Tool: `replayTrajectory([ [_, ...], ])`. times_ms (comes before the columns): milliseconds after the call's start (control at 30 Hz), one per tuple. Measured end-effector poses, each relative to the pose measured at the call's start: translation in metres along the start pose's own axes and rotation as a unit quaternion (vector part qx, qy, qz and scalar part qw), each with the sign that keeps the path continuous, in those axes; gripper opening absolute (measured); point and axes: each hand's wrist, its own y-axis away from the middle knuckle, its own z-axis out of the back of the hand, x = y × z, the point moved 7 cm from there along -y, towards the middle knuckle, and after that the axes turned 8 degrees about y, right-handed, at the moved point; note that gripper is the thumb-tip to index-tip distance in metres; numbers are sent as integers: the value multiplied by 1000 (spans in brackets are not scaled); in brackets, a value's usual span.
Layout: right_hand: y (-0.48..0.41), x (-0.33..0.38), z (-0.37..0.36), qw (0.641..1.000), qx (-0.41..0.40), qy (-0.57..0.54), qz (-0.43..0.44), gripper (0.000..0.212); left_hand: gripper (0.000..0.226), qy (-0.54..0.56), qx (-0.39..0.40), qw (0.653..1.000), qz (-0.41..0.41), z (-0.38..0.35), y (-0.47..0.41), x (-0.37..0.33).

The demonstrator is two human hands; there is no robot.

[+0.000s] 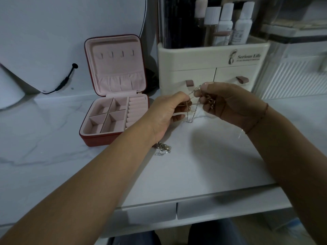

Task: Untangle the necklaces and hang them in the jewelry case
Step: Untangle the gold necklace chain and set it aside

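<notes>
A tangle of thin silver and gold necklaces [192, 105] hangs in the air between my two hands, above the white marble table [203, 156]. My left hand [166, 112] pinches one strand at the left. My right hand [228, 103] pinches the chains near the top and holds a gold bunch against its fingers. A second small heap of chain [162, 148] lies on the table under my left wrist. The red jewelry case [113, 89] stands open at the left, pink inside, with several bare hooks [115, 54] in its upright lid.
A cream cosmetics organiser [212, 68] with two drawers and several bottles stands right behind my hands. A round white mirror [53, 41] with a black cable leans at the back left. The table's front edge and drawers [177, 207] run below my forearms.
</notes>
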Motion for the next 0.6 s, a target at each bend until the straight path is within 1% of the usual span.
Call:
replayTrajectory([
  [67,0,0,-2,1000,10,-13,-4,7,15,1,-5,1000,-3,0,0,-1],
  [133,1,-2,-5,999,24,-27,-11,4,15,13,-9,1000,-4,1,0,-2],
  [234,1,-3,-9,997,49,-62,-16,14,14,46,-7,999,1,2,-1,-2],
  [267,1,-3,-9,996,53,-69,-13,15,14,54,-7,999,5,3,0,-2],
  [367,0,-1,-6,998,33,-55,7,6,15,46,-12,999,9,3,0,-1],
  [500,0,0,-5,998,34,-59,16,6,17,50,-10,999,11,2,0,-1],
  [601,0,0,-5,997,31,-64,7,10,16,57,-11,998,17,2,0,-1],
])
